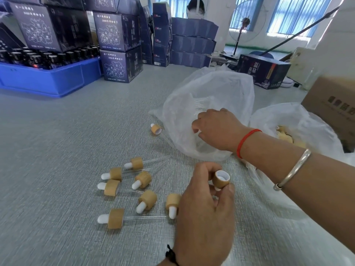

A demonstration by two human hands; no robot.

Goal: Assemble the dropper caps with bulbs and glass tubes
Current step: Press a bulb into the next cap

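Observation:
My left hand holds a bamboo-coloured dropper cap between thumb and fingers, its white-lined open end turned up. My right hand reaches into a clear plastic bag that holds glass tubes; its fingers are curled inside the bag's mouth, and whether they pinch a tube is hidden. Several assembled droppers with white bulbs and thin glass tubes lie on the grey table to the left of my left hand. One more dropper lies alone near the bag's left edge.
A second clear bag with loose bamboo caps sits at the right, beside a brown carton. A blue crate of dark bottles and stacked dark boxes stand at the back left. A person sits behind the boxes.

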